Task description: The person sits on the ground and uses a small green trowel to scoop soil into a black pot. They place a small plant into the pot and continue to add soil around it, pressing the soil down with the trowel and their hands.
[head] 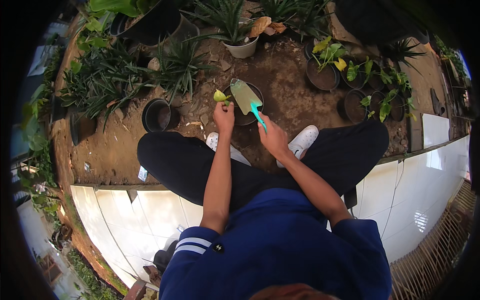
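My left hand pinches a small yellow-green leafy cutting at the left rim of a round black plant pot. In my right hand is the turquoise handle of a garden hand trowel. Its soil-marked metal blade lies over the pot and points away from me. The blade hides part of the pot, whose inside looks dark brown. The pot stands on the ground between my feet, in white clogs.
Left of my hands stands a black pot, with spiky plants beyond it. A white pot holds another spiky plant ahead. Several black pots with leafy cuttings stand at the right. White tiles lie behind the bare soil.
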The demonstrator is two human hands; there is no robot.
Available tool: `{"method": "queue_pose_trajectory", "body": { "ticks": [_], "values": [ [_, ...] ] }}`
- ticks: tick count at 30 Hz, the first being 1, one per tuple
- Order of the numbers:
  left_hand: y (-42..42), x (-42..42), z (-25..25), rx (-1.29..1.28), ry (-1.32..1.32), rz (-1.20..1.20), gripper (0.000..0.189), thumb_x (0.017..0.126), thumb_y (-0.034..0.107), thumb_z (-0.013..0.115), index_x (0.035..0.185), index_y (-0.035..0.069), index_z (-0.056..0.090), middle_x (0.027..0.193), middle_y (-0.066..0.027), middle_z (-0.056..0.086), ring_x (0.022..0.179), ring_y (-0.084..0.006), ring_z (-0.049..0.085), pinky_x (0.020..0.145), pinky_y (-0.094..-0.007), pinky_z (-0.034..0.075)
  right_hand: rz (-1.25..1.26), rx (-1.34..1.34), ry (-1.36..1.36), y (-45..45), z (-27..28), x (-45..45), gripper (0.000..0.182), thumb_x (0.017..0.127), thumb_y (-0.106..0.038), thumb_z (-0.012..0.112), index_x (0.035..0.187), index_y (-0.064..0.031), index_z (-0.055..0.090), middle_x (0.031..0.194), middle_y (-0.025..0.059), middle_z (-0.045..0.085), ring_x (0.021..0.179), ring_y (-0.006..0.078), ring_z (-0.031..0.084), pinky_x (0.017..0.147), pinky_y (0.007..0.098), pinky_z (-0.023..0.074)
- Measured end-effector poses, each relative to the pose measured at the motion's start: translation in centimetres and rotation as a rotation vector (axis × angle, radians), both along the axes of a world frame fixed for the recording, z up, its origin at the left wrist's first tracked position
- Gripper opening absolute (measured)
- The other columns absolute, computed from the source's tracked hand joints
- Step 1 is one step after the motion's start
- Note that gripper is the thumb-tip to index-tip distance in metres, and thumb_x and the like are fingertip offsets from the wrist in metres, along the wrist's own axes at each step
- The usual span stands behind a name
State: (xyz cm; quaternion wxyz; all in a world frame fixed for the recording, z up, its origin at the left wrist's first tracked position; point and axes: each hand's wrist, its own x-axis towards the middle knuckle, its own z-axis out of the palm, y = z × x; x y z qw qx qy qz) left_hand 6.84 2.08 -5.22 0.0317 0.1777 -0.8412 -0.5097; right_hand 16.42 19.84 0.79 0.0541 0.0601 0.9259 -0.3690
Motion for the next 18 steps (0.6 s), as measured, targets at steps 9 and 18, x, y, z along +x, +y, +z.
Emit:
{"method": "queue_pose_trajectory", "body": {
  "ticks": [9, 18],
  "values": [
    [0.3, -0.4, 0.3, 0.027, 0.041, 0.003, 0.023, 0.088, 0.020, 0.072, 0.093, 0.000, 0.063, 0.067, -0.0055, 0.061, 0.063, -0.0176, 0.058, 0.064, -0.0356, 0.047, -0.003, 0.000, 0.055, 0.5, 0.3, -0.5, 0.035, 0.097, -0.026, 0.056, 0.131, -0.0179, 0.058, 0.094, 0.0153, 0.069, 0.083, 0.0399, 0.067, 0.069, 0.0503, 0.0525],
    [0.2, -0.6, 0.4, 0.015, 0.002, 0.004, 0.023, 0.087, 0.020, 0.073, 0.092, 0.001, 0.063, 0.067, -0.0057, 0.062, 0.062, -0.0172, 0.058, 0.064, -0.0352, 0.047, -0.005, -0.035, -0.132, 0.4, 0.2, 0.4, 0.040, 0.098, -0.027, 0.055, 0.135, -0.0157, 0.049, 0.090, 0.0223, 0.069, 0.084, 0.0437, 0.067, 0.070, 0.0535, 0.0505]
  ]
}}
